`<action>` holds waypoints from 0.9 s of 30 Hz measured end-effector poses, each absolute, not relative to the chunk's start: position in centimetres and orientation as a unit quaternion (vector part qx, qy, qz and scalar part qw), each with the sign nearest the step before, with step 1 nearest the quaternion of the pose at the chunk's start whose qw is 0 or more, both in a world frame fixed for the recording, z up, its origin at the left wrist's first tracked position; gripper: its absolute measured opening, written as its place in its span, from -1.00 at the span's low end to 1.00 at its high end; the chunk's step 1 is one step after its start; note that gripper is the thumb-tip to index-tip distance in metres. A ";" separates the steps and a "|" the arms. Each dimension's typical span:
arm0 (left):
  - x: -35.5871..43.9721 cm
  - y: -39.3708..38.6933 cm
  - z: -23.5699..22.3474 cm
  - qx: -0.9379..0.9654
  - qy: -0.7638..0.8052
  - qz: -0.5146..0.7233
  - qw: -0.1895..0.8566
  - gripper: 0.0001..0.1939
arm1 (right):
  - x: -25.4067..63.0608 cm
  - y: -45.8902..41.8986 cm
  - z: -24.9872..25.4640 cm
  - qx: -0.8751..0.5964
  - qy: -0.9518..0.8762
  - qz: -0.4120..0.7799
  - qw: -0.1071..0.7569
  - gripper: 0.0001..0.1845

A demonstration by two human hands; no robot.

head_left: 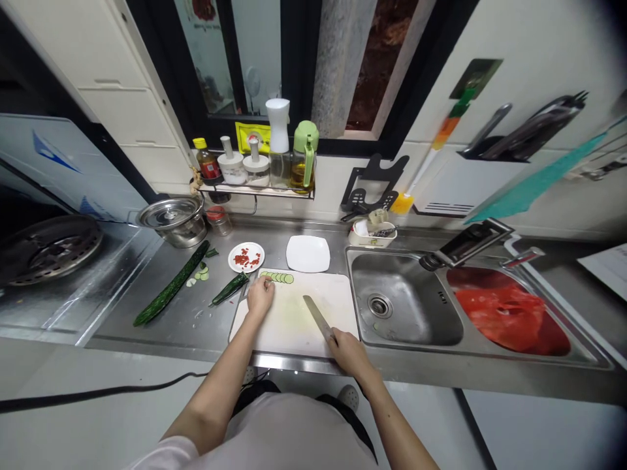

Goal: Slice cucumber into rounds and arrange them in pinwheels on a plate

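My left hand is at the upper left of the white cutting board, its fingers pinched together at the left end of a row of cucumber slices. The slice at the fingertips is partly hidden. A kitchen knife is in my right hand, which is closed around the handle. Its blade lies low over the board's right half, pointing up and left. Left of the board lies a cut piece of cucumber. Farther left are a long whole cucumber and several small end pieces.
Behind the board are a plate of chopped red bits and a white square plate. A lidded steel pot stands back left. To the right is a sink, with a red plastic bag in its second basin. Bottles line a shelf.
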State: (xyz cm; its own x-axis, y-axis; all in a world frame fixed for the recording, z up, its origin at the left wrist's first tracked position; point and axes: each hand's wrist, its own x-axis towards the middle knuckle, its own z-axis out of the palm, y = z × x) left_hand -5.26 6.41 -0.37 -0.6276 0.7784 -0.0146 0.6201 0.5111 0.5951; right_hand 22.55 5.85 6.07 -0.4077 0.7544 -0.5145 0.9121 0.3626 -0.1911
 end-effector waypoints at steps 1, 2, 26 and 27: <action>-4.8 6.9 -0.2 0.424 0.851 0.273 0.145 -0.74 | 22.5 5.8 6.0 0.518 0.806 -0.231 0.171 -0.68; -4.4 7.4 -0.1 0.439 0.846 0.264 0.147 -0.73 | 22.5 5.8 6.0 0.520 0.805 -0.232 0.169 -0.68; -3.2 9.5 -1.1 0.411 0.821 0.260 0.300 -0.81 | 21.9 6.5 5.5 0.506 0.821 -0.211 0.159 -0.67; -3.4 9.3 -1.2 0.411 0.815 0.259 0.316 -0.82 | 21.8 6.6 5.6 0.504 0.823 -0.209 0.158 -0.67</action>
State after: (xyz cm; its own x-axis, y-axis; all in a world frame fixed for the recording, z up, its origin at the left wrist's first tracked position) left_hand -3.36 9.26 -1.21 -0.4631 0.8332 -0.3021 0.5058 0.5284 0.6819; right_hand 21.81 6.56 5.64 -0.4429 0.7630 -0.4709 0.8952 0.4052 -0.1855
